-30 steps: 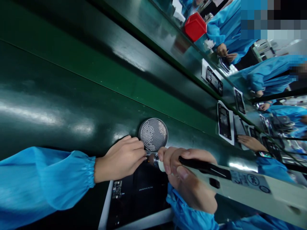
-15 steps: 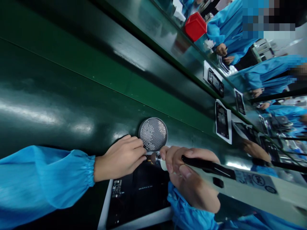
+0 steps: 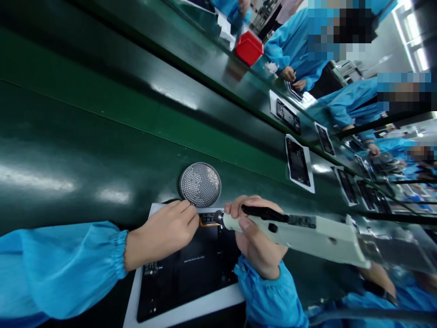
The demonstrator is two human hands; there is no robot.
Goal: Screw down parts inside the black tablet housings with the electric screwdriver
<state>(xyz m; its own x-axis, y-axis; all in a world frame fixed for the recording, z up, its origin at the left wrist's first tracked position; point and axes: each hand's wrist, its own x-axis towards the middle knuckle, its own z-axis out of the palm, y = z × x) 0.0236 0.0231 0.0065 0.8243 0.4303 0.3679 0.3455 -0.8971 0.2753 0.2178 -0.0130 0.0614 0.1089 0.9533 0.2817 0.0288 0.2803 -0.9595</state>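
Note:
In my right hand (image 3: pixel 259 241) is a pale electric screwdriver (image 3: pixel 307 237) with a black lever, fingers wrapped round its front. It lies nearly level, its tip pointing left at the top edge of a black tablet-like device (image 3: pixel 184 278), by an orange flex strip (image 3: pixel 208 223). My left hand (image 3: pixel 170 228) rests over the device's upper left, fingers bent and pressed together just left of that strip. Whatever they pinch, if anything, is hidden. Touching or nearly touching the left fingertips is a round grey dish (image 3: pixel 200 184) with a surface full of small holes.
White sheeting (image 3: pixel 191 314) lies under the device. Beyond, a green conveyor-like bench (image 3: pixel 102 123) runs diagonally. Several similar devices, such as a black one (image 3: pixel 298 161), lie on white sheets to the right. A red bin (image 3: pixel 249 48) stands near co-workers in blue sleeves (image 3: pixel 297 41).
The view has shifted, so the bench and dish appear further left. The screwdriver looks more level and has drawn slightly away from my left fingers. More of the device's top edge shows.

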